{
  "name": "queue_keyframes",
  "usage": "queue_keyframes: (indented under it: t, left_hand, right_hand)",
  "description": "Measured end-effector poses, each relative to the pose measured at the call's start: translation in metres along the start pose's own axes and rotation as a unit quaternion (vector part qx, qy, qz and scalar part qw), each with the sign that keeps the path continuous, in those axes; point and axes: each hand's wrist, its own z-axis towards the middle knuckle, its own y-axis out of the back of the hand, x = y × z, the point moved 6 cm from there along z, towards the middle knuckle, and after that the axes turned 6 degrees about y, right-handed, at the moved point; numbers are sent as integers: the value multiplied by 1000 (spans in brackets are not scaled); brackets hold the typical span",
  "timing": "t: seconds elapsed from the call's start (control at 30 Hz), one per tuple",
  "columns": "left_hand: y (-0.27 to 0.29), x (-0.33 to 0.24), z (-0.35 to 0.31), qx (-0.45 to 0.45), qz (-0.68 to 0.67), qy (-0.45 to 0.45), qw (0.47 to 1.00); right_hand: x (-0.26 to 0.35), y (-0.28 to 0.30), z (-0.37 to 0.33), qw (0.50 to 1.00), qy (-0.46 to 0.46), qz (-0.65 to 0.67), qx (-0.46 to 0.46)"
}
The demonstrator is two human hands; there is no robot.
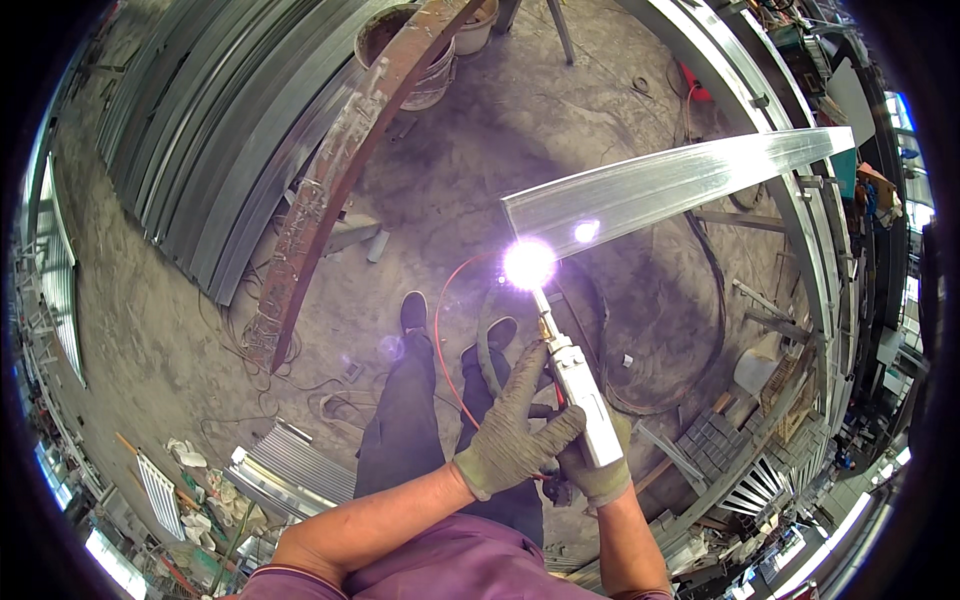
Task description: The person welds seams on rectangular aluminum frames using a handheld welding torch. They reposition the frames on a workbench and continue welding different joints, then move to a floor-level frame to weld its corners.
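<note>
Both my gloved hands grip a white welding torch (585,395). My left hand (510,425) wraps its body from the left, and my right hand (598,472) holds its lower end. The torch's brass nozzle points up at a bright white arc (528,263) at the lower left end of a long shiny metal profile (680,180), which runs up to the right. A red hose (445,330) loops from the torch down past my legs and dark shoes (414,310).
Grey metal sheets (220,130) are stacked at upper left. A rusty curved beam (320,200) crosses beside them, with a bucket (425,70) at its top. Black cables (715,310) coil on the concrete floor. Metal frames (800,230) stand along the right; scrap lies at lower left.
</note>
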Motion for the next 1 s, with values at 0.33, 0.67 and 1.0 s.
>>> queue_keyframes:
  t: [0.33,0.67,1.0]
  left_hand:
    - [-8,20,-6,17,-71,19,997]
    - [-3,21,-5,18,-55,27,998]
    - [7,15,-6,-21,-19,3,1000]
  right_hand:
    - [3,2,-10,1000,-14,19,14]
    - [2,-8,-5,992,-76,98,24]
    - [4,-10,-7,999,-16,25,-35]
